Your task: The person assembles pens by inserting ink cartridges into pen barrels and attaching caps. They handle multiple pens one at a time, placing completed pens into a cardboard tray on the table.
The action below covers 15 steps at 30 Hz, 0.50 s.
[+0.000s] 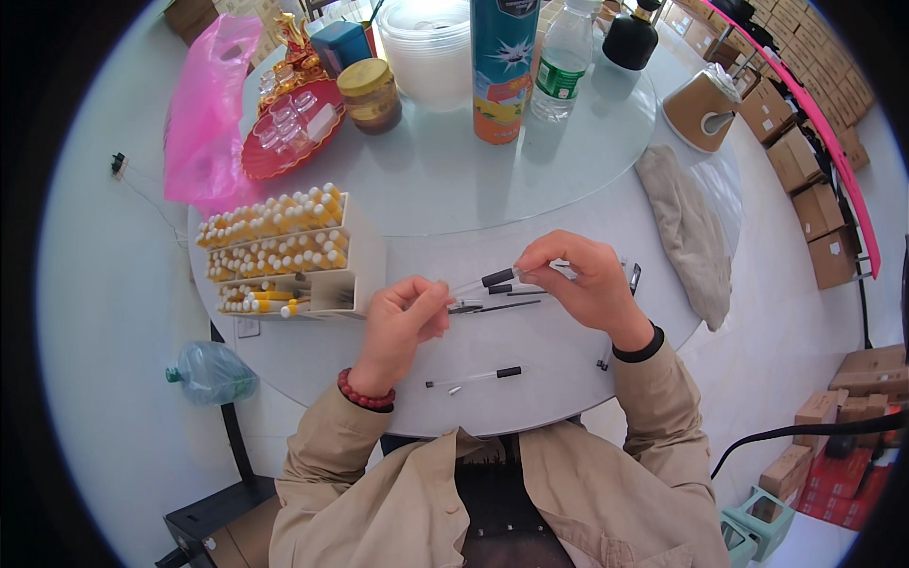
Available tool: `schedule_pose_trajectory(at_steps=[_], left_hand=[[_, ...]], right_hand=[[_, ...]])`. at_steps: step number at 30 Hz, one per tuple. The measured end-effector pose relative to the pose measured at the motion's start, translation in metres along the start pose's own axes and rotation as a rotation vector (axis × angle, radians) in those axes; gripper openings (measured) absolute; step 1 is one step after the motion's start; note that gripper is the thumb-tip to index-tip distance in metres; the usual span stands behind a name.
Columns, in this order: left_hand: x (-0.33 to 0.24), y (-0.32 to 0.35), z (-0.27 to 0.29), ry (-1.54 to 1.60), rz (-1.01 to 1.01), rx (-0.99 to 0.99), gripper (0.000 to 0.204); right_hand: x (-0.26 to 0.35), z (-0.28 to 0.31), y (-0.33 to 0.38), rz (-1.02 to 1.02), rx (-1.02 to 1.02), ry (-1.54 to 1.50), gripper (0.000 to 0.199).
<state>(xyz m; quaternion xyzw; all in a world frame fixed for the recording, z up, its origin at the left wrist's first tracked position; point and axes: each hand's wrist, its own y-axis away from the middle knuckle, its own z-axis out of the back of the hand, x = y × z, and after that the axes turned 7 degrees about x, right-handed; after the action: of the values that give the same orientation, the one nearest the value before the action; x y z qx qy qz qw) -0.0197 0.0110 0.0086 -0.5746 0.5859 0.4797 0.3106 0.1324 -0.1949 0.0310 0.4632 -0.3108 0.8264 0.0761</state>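
head view, mid-frame: right hand fingers pinch the black end of a clear pen barrel; left hand fingers pinch its other end. thin black refills lie just beneath on the round white desk. another pen lies lower down. a white box of yellow tubes sits left of centre.

Small packing workshop: stacked cardboard boxes, pen parts rack on table.

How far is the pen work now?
Done: one assembled pen lies near the table edge. In hand: left hand and right hand hold a pen barrel. Left: loose refills and boxed small parts.
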Motion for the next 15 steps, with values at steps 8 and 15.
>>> schedule_pose_trajectory(at_steps=[8, 15], left_hand=[[0.0037, -0.0003, 0.0018, -0.112, -0.080, -0.016, 0.014], [0.0055, 0.0009, -0.0026, -0.437, -0.241, -0.017, 0.012]], right_hand=[[0.0014, 0.0002, 0.0019, -0.027, -0.007, 0.064, 0.015], [0.0002, 0.0017, 0.0022, -0.046, 0.001, 0.016, 0.015]])
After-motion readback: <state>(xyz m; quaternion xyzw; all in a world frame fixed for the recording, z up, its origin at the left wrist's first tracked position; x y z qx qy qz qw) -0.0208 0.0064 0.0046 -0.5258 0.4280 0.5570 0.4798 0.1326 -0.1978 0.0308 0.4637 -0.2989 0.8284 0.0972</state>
